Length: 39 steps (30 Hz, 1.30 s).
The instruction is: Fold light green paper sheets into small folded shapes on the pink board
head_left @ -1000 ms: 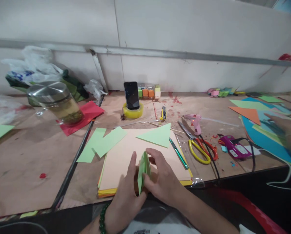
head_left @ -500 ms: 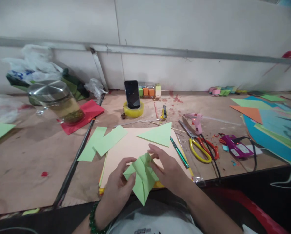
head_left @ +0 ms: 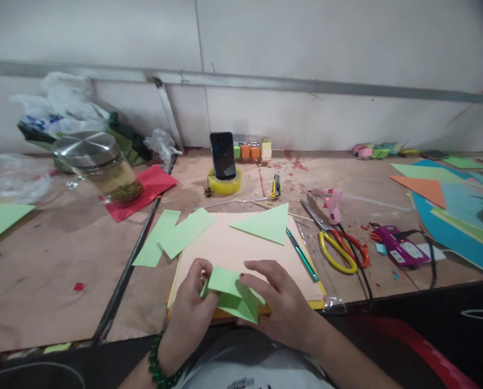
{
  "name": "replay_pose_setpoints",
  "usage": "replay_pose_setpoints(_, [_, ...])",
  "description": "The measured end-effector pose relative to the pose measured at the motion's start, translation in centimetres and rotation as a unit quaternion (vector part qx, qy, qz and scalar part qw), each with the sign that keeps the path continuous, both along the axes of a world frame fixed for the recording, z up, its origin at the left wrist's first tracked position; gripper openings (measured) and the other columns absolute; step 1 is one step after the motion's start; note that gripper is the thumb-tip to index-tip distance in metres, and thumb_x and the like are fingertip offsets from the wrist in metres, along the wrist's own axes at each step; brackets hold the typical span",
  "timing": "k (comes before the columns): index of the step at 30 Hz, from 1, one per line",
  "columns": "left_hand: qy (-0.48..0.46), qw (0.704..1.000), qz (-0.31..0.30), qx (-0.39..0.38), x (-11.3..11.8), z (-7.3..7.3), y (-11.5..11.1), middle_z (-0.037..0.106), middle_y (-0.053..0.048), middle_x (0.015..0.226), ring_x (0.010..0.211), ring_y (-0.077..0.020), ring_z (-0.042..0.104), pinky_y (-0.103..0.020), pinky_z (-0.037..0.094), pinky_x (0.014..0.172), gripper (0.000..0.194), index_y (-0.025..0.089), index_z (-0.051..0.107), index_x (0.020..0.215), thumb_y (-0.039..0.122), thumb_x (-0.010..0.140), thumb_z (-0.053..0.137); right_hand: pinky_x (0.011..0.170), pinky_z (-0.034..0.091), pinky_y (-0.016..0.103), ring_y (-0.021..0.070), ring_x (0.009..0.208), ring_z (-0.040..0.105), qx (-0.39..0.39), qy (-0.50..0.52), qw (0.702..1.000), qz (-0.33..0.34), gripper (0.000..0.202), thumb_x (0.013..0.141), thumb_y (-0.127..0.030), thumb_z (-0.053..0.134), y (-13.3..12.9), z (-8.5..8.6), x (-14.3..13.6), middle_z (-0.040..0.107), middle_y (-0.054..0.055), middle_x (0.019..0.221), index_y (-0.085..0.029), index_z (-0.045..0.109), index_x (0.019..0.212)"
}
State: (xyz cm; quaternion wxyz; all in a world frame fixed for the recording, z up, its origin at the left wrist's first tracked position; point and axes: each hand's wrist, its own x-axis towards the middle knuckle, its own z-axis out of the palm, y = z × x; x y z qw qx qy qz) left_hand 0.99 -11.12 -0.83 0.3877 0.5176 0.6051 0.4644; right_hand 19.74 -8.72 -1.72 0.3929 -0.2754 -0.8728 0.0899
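A folded piece of light green paper (head_left: pixel 226 282) is held low over the front edge of a stack of pale peach sheets (head_left: pixel 217 243). My left hand (head_left: pixel 193 300) pinches its left side between thumb and fingers. On the right side, my right hand (head_left: pixel 280 297) grips it, with the thumb underneath partly hidden and the index finger curved over the top. Behind the hands, a green paper triangle (head_left: pixel 266 224) lies on the stack. Two green paper strips (head_left: pixel 188 231) overlap the stack's left edge, and a green craft knife (head_left: pixel 302 255) rests along its right.
Scissors (head_left: pixel 336 251), a pink glue gun (head_left: pixel 331 205) and a purple corded device (head_left: pixel 401 246) lie to the right. A phone (head_left: pixel 222 156) stands in a yellow tape roll (head_left: pixel 225 185). Toward the left, a lidded glass jar (head_left: pixel 114 175) sits on red paper (head_left: pixel 156 183).
The green paper has been turned from a point-down, spread shape to a flatter folded one. My right hand has come lower beside it, and the camera view has shifted slightly.
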Motion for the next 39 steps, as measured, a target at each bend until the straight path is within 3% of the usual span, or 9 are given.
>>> replay_pose_setpoints(3, [-0.006, 1.000, -0.012, 0.017, -0.2, 0.2, 0.0, 0.044, 0.005, 0.062, 0.057, -0.0108, 0.044, -0.019, 0.039, 0.050, 0.015, 0.020, 0.045, 0.069, 0.030, 0.074, 0.055, 0.094, 0.053, 0.040, 0.0268, 0.118, 0.055, -0.114, 0.013, 0.993, 0.041, 0.075, 0.077, -0.057, 0.069, 0.1, 0.3, 0.9, 0.055, 0.017, 0.128, -0.018, 0.041, 0.134])
replay_pose_setpoints(11, [-0.020, 0.997, -0.068, -0.016, -0.4, -0.1, -0.4, 0.039, 0.005, 0.059, 0.052, -0.0104, 0.042, -0.020, 0.038, 0.047, 0.028, 0.020, 0.045, 0.069, 0.041, 0.087, 0.050, 0.077, 0.057, 0.027, 0.0165, 0.089, 0.069, -0.111, 0.078, 0.991, 0.007, 0.022, 0.092, -0.016, 0.051, 1.0, -0.6, 1.0, 0.071, 0.007, 0.097, -0.022, 0.056, 0.113])
replay_pose_setpoints(16, [0.133, 0.979, 0.001, 0.156, -1.6, -0.6, -0.9, 0.060, -0.007, 0.101, 0.090, -0.0205, 0.060, -0.031, 0.051, 0.074, 0.032, 0.020, 0.054, 0.108, 0.039, 0.083, 0.063, 0.066, 0.055, 0.024, 0.0151, 0.073, 0.069, -0.130, 0.037, 0.990, -0.032, 0.016, 0.096, -0.020, 0.047, 2.2, -0.5, 1.5, 0.073, 0.004, 0.081, -0.020, 0.063, 0.094])
replay_pose_setpoints(19, [0.227, 0.938, -0.109, 0.238, -2.2, -0.7, -0.7, 0.063, -0.005, 0.098, 0.093, -0.0220, 0.059, -0.031, 0.051, 0.076, 0.032, 0.023, 0.058, 0.099, 0.034, 0.074, 0.075, 0.064, 0.053, 0.026, 0.0163, 0.071, 0.066, -0.134, -0.012, 0.990, -0.032, 0.019, 0.097, -0.022, 0.047, 2.6, -0.5, 1.5, 0.071, 0.005, 0.077, -0.019, 0.065, 0.090])
replay_pose_setpoints(22, [0.282, 0.911, -0.205, 0.220, -2.0, -0.9, -0.4, 0.066, -0.003, 0.091, 0.087, -0.0204, 0.059, -0.031, 0.050, 0.075, 0.015, 0.022, 0.060, 0.093, 0.016, 0.080, 0.065, 0.064, 0.053, 0.029, 0.0183, 0.073, 0.064, -0.127, -0.044, 0.990, -0.042, 0.016, 0.095, -0.020, 0.050, 2.8, -1.1, 1.2, 0.070, 0.005, 0.076, -0.019, 0.064, 0.087])
replay_pose_setpoints(25, [0.312, 0.905, -0.209, 0.200, -1.6, -1.3, -0.1, 0.067, -0.005, 0.092, 0.087, -0.0202, 0.060, -0.032, 0.050, 0.075, 0.027, 0.021, 0.063, 0.094, 0.003, 0.082, 0.047, 0.065, 0.054, 0.031, 0.0198, 0.074, 0.064, -0.136, -0.051, 0.986, -0.079, 0.012, 0.092, -0.019, 0.053, 2.7, -1.6, 1.1, 0.069, 0.006, 0.079, -0.018, 0.063, 0.098])
replay_pose_setpoints(31, [0.310, 0.917, -0.202, 0.147, -1.5, -1.5, 0.5, 0.069, -0.006, 0.090, 0.084, -0.0204, 0.062, -0.034, 0.053, 0.073, 0.029, 0.020, 0.065, 0.103, 0.009, 0.087, 0.043, 0.068, 0.052, 0.033, 0.0204, 0.078, 0.061, -0.019, 0.080, 0.989, -0.120, 0.012, 0.089, -0.019, 0.057, 1.3, 0.3, 2.2, 0.066, 0.006, 0.085, -0.021, 0.055, 0.101])
replay_pose_setpoints(34, [0.299, 0.925, -0.194, 0.132, -1.5, -1.4, 0.7, 0.070, -0.006, 0.091, 0.085, -0.0209, 0.063, -0.035, 0.053, 0.074, 0.029, 0.019, 0.063, 0.107, 0.012, 0.089, 0.042, 0.060, 0.051, 0.032, 0.0200, 0.072, 0.060, -0.058, 0.015, 0.997, -0.041, 0.011, 0.088, -0.026, 0.060, 0.6, 1.3, 2.4, 0.065, 0.004, 0.078, -0.022, 0.054, 0.096])
replay_pose_setpoints(39, [0.331, 0.913, -0.199, 0.131, -1.2, -1.3, 1.1, 0.070, -0.008, 0.093, 0.083, -0.0215, 0.064, -0.035, 0.053, 0.073, 0.032, 0.019, 0.063, 0.111, 0.014, 0.091, 0.039, 0.075, 0.055, 0.035, 0.0226, 0.091, 0.063, -0.103, -0.024, 0.987, -0.120, 0.024, 0.091, -0.028, 0.056, 0.7, -0.1, 1.7, 0.065, 0.011, 0.102, -0.020, 0.052, 0.113])
